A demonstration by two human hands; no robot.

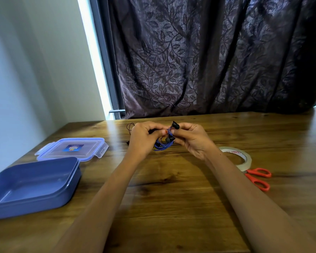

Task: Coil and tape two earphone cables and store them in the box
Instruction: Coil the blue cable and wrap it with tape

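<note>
Above the middle of the wooden table (171,189), both my hands hold a coiled blue earphone cable (162,145) with black earbuds. My left hand (144,137) grips the coil from the left, thumb on top. My right hand (192,137) pinches it from the right, just below one earbud that sticks up. A second, dark earphone cable (129,127) lies on the table behind my left hand, mostly hidden. The open blue box (33,185) stands at the left with nothing visible in it. Its clear lid (71,148) lies flat behind it.
A roll of clear tape (239,157) lies right of my right forearm, with orange-handled scissors (259,178) beside it. A dark leaf-patterned curtain (208,61) hangs behind the table's far edge. A pale wall stands at the left.
</note>
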